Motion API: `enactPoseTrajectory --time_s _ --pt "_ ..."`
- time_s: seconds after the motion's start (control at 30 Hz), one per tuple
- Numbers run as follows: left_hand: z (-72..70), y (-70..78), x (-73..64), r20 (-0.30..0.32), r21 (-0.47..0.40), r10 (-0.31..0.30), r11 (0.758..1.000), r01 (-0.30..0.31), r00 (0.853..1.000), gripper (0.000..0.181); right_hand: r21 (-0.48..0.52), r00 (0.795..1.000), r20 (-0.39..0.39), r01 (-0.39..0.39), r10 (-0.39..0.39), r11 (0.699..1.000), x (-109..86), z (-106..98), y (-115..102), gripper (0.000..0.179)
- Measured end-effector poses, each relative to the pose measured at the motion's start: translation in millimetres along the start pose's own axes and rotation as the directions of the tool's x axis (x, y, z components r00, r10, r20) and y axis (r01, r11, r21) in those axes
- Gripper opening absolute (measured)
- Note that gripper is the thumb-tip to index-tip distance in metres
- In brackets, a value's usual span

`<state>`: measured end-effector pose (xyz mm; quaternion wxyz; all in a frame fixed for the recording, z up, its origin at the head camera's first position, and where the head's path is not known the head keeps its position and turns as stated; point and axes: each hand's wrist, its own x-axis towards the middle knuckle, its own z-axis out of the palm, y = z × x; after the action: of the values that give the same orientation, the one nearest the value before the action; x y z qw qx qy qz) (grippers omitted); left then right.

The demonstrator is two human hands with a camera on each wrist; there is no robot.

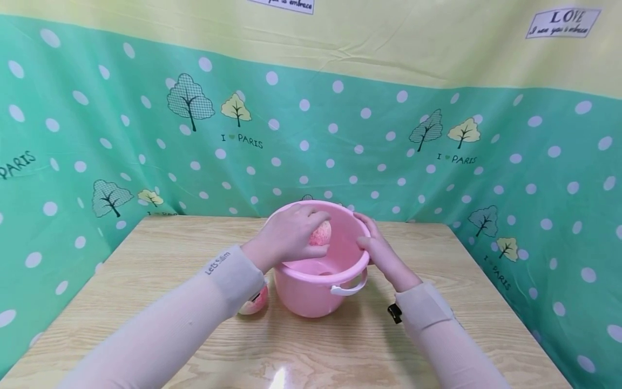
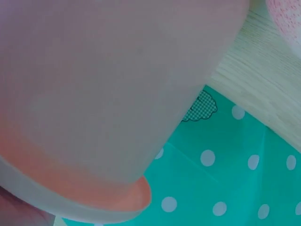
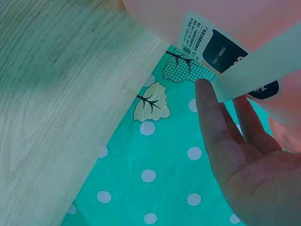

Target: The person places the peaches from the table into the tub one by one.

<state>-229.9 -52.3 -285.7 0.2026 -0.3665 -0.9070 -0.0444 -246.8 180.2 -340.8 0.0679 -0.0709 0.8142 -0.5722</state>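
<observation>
A pink bucket (image 1: 308,294) stands on the wooden table, its mouth facing up and toward me. My left hand (image 1: 291,232) reaches over the left rim and grips a pink speckled peach (image 1: 321,234) within the mouth. At the right side, my right hand (image 1: 381,249) holds the bucket's rim, thumb over the edge and fingers outside. A second peach (image 1: 255,303) lies on the table just left of the bucket, partly covered by my left wrist. The white handle (image 1: 351,289) hangs at the bucket's front right. A small reddish patch shows inside, just behind the near rim.
The wooden table (image 1: 194,243) reaches back to a green dotted curtain (image 1: 330,146), which also hangs along both sides. A printed label (image 3: 225,54) is stuck on the bucket's outer wall.
</observation>
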Motion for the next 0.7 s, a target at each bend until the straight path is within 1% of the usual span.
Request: enactPoseTrajectory --time_s 0.23,0.37,0.53,0.7 --pt "2.3 -1.0 3.5 0.046 -0.034 -0.044 0.998 0.046 0.998 0.053 -0.006 1.000 -0.001 0.001 -0.001 1.000 0.6 -0.1 0.4 0.079" --pt "2.9 -1.0 5.4 0.058 -0.056 -0.053 0.997 0.056 0.997 0.054 -0.006 1.000 -0.003 0.004 -0.004 1.000 0.4 0.0 -0.4 0.079" --pt "5.8 -0.6 6.2 0.047 -0.089 -0.044 0.995 0.048 0.998 0.052 -0.006 1.000 -0.006 0.002 -0.002 1.000 -0.4 0.5 -0.8 0.078" --pt "8.7 -0.2 5.3 0.045 -0.092 -0.057 0.994 0.061 0.997 0.051 -0.004 1.000 -0.007 0.000 0.000 1.000 -0.4 0.6 -1.2 0.079"
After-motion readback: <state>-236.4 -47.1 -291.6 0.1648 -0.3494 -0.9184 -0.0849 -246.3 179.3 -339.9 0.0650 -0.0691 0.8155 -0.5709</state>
